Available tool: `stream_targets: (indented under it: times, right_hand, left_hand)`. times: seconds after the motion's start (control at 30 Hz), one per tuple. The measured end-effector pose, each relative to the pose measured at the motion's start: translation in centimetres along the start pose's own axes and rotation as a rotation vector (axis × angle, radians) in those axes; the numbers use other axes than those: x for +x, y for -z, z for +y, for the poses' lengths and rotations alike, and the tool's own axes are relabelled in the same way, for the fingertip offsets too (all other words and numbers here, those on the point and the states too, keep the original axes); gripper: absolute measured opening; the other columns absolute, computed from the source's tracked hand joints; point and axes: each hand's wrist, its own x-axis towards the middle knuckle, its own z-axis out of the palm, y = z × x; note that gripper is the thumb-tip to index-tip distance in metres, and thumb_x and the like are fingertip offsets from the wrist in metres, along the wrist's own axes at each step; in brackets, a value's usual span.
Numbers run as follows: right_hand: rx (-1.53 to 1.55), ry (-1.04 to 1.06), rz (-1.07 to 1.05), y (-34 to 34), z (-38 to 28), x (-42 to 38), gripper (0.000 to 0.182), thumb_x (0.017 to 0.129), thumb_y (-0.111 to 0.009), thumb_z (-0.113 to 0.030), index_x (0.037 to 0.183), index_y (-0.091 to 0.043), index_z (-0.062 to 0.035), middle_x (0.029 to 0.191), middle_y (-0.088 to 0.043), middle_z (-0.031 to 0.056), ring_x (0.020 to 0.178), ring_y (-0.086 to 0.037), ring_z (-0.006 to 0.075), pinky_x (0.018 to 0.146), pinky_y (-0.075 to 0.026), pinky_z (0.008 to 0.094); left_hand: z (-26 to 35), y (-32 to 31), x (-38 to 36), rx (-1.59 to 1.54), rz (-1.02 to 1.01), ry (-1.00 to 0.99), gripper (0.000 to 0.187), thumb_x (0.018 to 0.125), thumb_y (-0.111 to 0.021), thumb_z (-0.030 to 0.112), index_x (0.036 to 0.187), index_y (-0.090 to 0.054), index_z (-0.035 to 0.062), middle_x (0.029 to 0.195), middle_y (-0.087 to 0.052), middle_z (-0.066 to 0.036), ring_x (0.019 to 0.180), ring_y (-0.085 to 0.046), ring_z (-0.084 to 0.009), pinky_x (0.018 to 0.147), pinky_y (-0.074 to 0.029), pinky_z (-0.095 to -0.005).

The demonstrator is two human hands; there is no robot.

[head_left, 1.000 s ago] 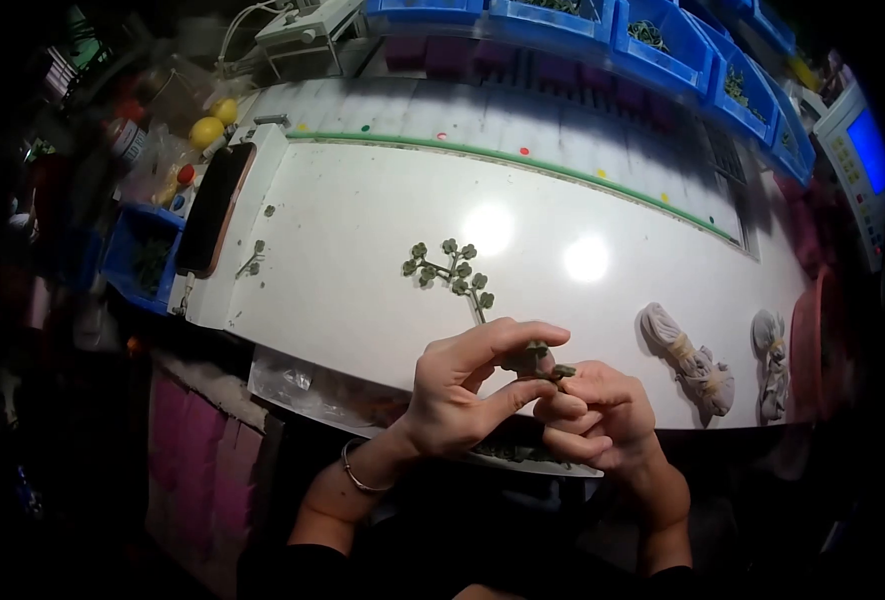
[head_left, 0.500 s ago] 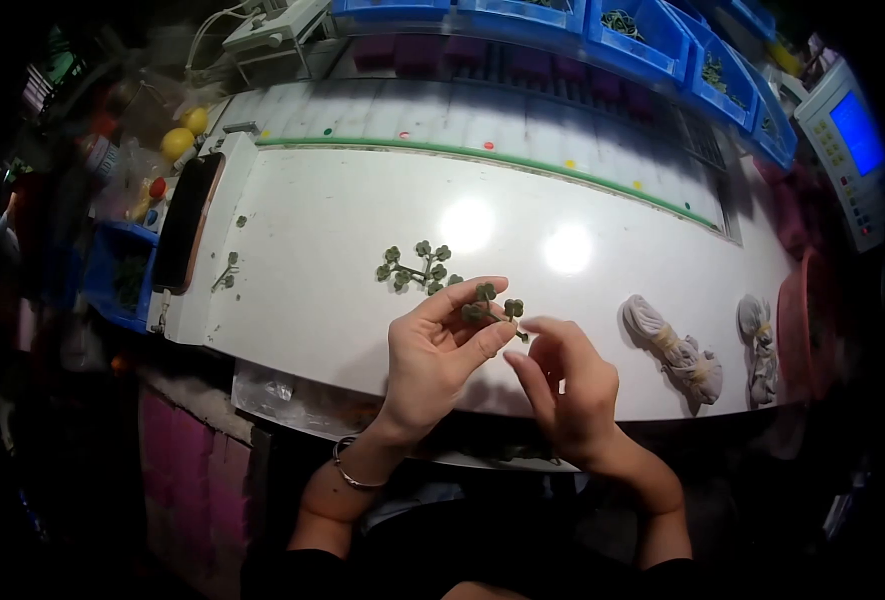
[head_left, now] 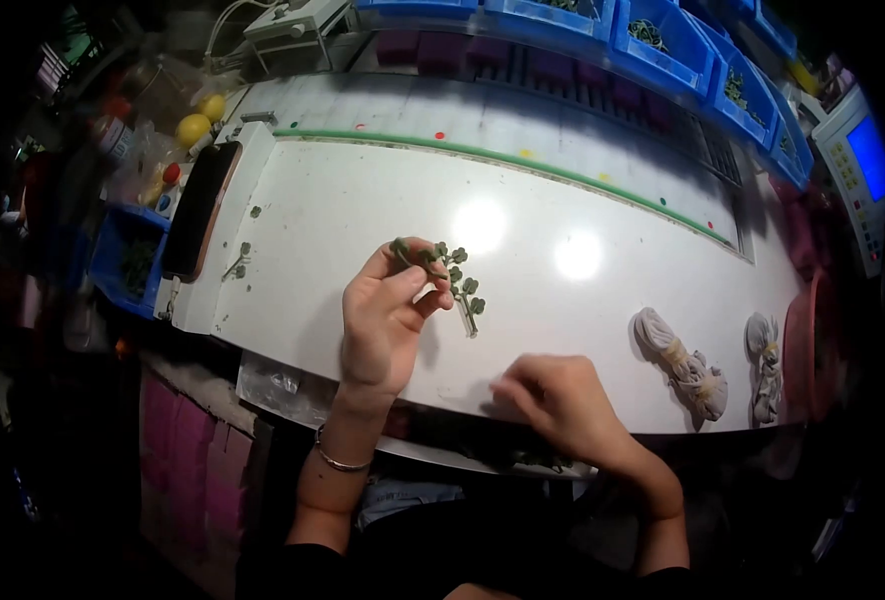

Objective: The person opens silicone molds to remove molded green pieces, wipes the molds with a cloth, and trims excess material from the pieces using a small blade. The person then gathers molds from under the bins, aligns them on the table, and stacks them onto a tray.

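My left hand (head_left: 383, 325) is raised over the white table, thumb and fingertips closed on a dark green sprig (head_left: 401, 248) with small rounded, clustered heads; the fingers cover part of it. Just behind and right of these fingers, a similar branched green sprig (head_left: 471, 288) lies on the table, partly hidden by the hand. My right hand (head_left: 563, 400) is lower and to the right, over the table's front edge, apart from both sprigs. Its fingers are curled toward the thumb and slightly blurred, so whatever they may hold cannot be made out.
Small green sprig pieces (head_left: 240, 265) lie at left, beside a phone (head_left: 203, 210). Two tied grey cloth bundles (head_left: 681, 362) (head_left: 764, 365) lie at right, near a pink basin (head_left: 815, 345). Blue bins (head_left: 663, 55) line the back. A device with a blue screen (head_left: 870, 160) stands far right.
My left hand has moved left and up with a sprig in its fingers. My right hand has pulled away downward, and its fingers have curled in. The view has shifted slightly.
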Motion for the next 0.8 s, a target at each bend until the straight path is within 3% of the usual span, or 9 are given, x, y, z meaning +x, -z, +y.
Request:
stream_targets:
  times: [0.13,0.27,0.4,0.47,0.5,0.6,0.63,0.67,0.8]
  right_hand:
    - [-0.196,0.115,0.364,-2.7,0.8,2.6,0.019,0.08,-0.064,-0.019,0.083,-0.052,-0.0049,0.073,-0.055,0.0123,0.057,-0.056,0.0314,0.05,-0.044,0.037]
    - [-0.353,0.072,0.326,-3.7,0.1,3.9,0.017,0.081,-0.06,-0.014,0.085,-0.049,-0.0021,0.08,-0.05,0.0152,0.061,-0.055,0.0333,0.052,-0.045,0.0378]
    - [-0.18,0.039,0.484,-2.2,0.4,3.2,0.011,0.081,-0.058,-0.008,0.086,-0.052,-0.001,0.079,-0.053,0.0144,0.06,-0.057,0.0302,0.051,-0.045,0.037]
    - [-0.141,0.086,0.604,-0.9,0.4,2.5,0.01,0.079,-0.06,-0.004,0.086,-0.053,-0.0012,0.076,-0.054,0.0132,0.057,-0.056,0.0276,0.05,-0.044,0.0355]
    - [-0.12,0.109,0.653,-0.5,0.2,2.1,0.012,0.077,-0.061,-0.001,0.086,-0.053,-0.0013,0.075,-0.053,0.0119,0.056,-0.055,0.0256,0.049,-0.044,0.0339]
    - [-0.167,0.29,0.737,0.1,-0.2,1.4,0.019,0.073,-0.063,0.006,0.089,-0.055,0.0002,0.077,-0.055,0.011,0.058,-0.056,0.0233,0.049,-0.045,0.0313]
    - [-0.176,0.312,0.728,0.0,-0.3,1.0,0.022,0.073,-0.063,0.006,0.093,-0.056,0.0012,0.079,-0.055,0.0119,0.06,-0.057,0.0237,0.05,-0.046,0.0312]
    - [-0.221,0.337,0.743,-0.1,-0.4,0.9,0.023,0.073,-0.064,0.009,0.092,-0.057,0.0015,0.08,-0.056,0.0108,0.057,-0.057,0.0163,0.049,-0.047,0.0242]
    - [-0.223,0.36,0.776,-0.3,0.1,0.7,0.023,0.073,-0.065,0.009,0.093,-0.057,0.0018,0.083,-0.057,0.0117,0.059,-0.058,0.0166,0.049,-0.048,0.0244]
  left_hand:
    - [-0.8,0.1,0.1,-0.134,0.073,0.111,0.019,0.086,-0.05,0.021,0.089,-0.052,0.0027,0.083,-0.055,-0.008,0.078,-0.056,-0.0171,0.067,-0.05,-0.0287]
    - [-0.7,-0.3,0.1,-0.101,0.13,0.188,0.016,0.085,-0.052,0.023,0.085,-0.05,0.0067,0.075,-0.047,-0.003,0.07,-0.048,-0.015,0.054,-0.041,-0.0249]
    - [-0.4,-0.5,-0.1,-0.095,0.076,0.2,0.012,0.085,-0.053,0.018,0.083,-0.048,0.0067,0.071,-0.044,-0.001,0.063,-0.045,-0.0109,0.046,-0.036,-0.0212]
    - [-0.6,-1.0,-0.7,0.149,0.035,0.235,0.009,0.084,-0.053,0.011,0.08,-0.047,0.0066,0.067,-0.043,-0.001,0.057,-0.042,-0.0079,0.04,-0.031,-0.0176]
    - [-0.9,-1.7,-1.0,0.105,0.044,0.254,0.012,0.082,-0.062,0.007,0.081,-0.052,0.0022,0.061,-0.046,0.0,0.05,-0.042,-0.0055,0.041,-0.031,-0.0166]
    - [-1.7,-3.6,-2.0,0.274,-0.023,0.353,0.013,0.083,-0.064,0.01,0.087,-0.056,0.0004,0.066,-0.051,-0.001,0.053,-0.045,-0.0047,0.042,-0.033,-0.0169]
    - [-2.2,-4.2,-2.2,0.226,-0.02,0.343,0.017,0.083,-0.065,0.013,0.092,-0.058,-0.0003,0.068,-0.053,-0.002,0.056,-0.046,-0.0048,0.043,-0.034,-0.0173]
    - [-2.6,-4.3,-2.3,0.225,-0.019,0.345,0.017,0.083,-0.065,0.013,0.092,-0.058,-0.0003,0.068,-0.053,-0.002,0.056,-0.046,-0.0048,0.043,-0.034,-0.0173]
    - [-2.8,-4.8,-2.3,0.11,-0.023,0.311,0.014,0.085,-0.063,0.012,0.089,-0.059,-0.0012,0.067,-0.052,-0.002,0.056,-0.044,-0.005,0.045,-0.034,-0.0179]
